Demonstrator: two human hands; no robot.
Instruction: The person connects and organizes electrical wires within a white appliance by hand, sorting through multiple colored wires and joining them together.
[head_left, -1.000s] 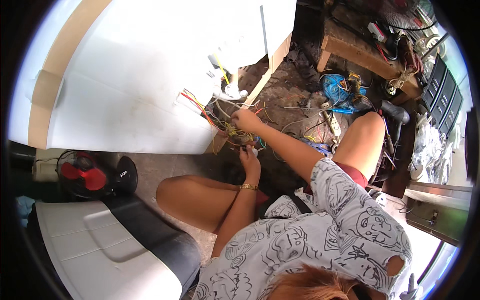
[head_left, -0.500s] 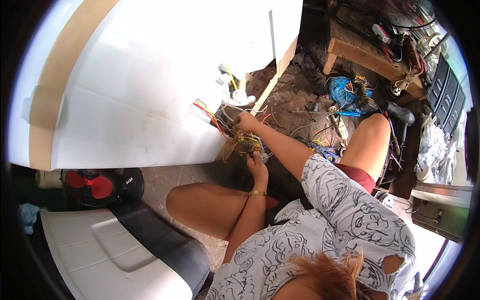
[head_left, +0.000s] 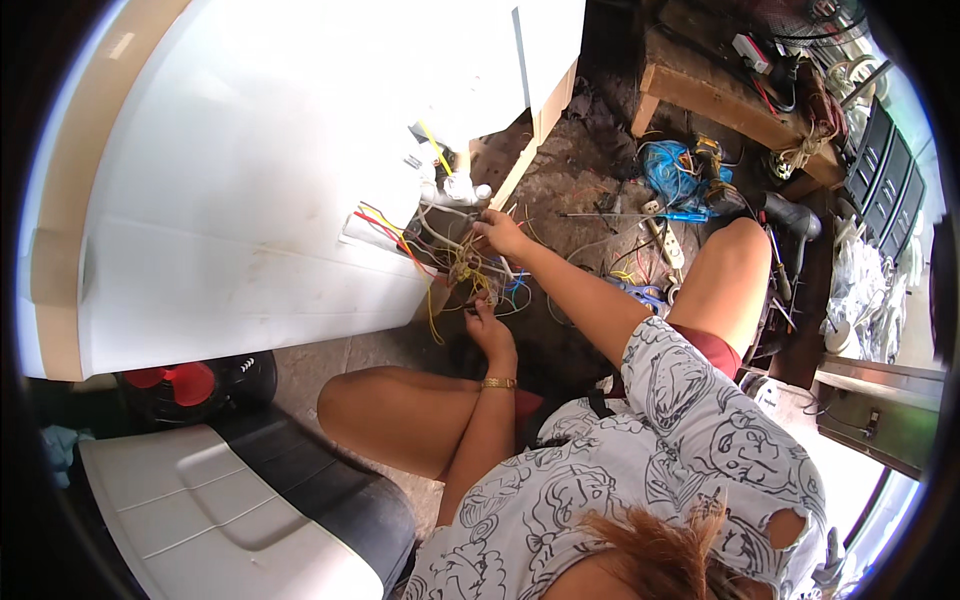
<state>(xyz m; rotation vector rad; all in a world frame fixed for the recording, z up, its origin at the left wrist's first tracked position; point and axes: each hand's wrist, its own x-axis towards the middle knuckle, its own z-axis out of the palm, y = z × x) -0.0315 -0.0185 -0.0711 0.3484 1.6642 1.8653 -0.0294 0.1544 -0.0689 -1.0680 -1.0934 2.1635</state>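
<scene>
A tangled bundle of wires (head_left: 466,266), in yellow, white, red and blue, hangs from the corner of a large white appliance (head_left: 220,200). My left hand (head_left: 486,322), with a gold bracelet at the wrist, pinches the lower part of the bundle. At its upper right side my right hand (head_left: 503,237) is closed on wires, its fingertips partly hidden among the strands. Red and yellow wires (head_left: 385,228) run out of the appliance's lower edge into the bundle. Just above sits a white plastic fitting (head_left: 455,190) with a yellow wire sticking up.
On the floor to the right lie a screwdriver (head_left: 688,216), a blue plastic bag (head_left: 668,172), a yellow-black power drill (head_left: 709,160) and a white power strip (head_left: 667,240). A wooden bench (head_left: 720,98) stands behind. At left are a red-bladed fan (head_left: 188,383) and a grey-and-black panel (head_left: 215,500).
The view has shifted slightly. My right hand has drawn a little away from the bundle, toward the upper right, and the wires are spread wider. My left hand stays at the bottom.
</scene>
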